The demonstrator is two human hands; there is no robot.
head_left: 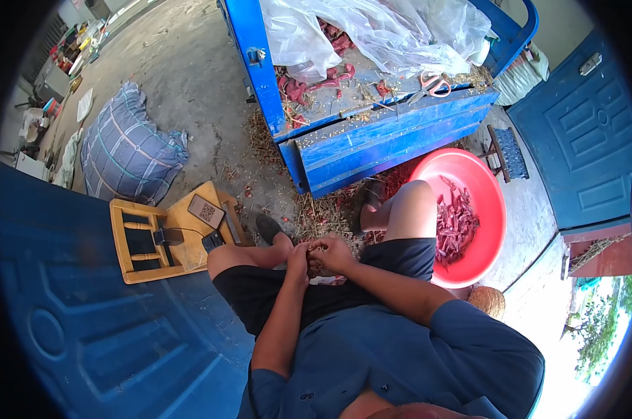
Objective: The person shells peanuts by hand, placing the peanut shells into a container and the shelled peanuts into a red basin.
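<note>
My left hand (298, 262) and my right hand (334, 253) meet over my lap, between my knees. Fingers of both are curled and pressed together. Whatever they pinch is too small and covered to make out. To the right of my leg, a large red basin (495, 209) holds a heap of dried red chili peppers (457, 220). More dried red peppers (295, 89) lie on the bed of the blue cart (393, 150) in front of me. Scissors with pink handles (433, 85) rest near that bed's edge.
Clear plastic sheeting (379, 31) covers part of the cart bed. Stems and scraps (323, 220) litter the floor by my feet. At left, a wooden chair (183, 230) bears a phone (206, 209); a plaid sack (131, 146) lies behind it. A small stool (508, 152) stands right.
</note>
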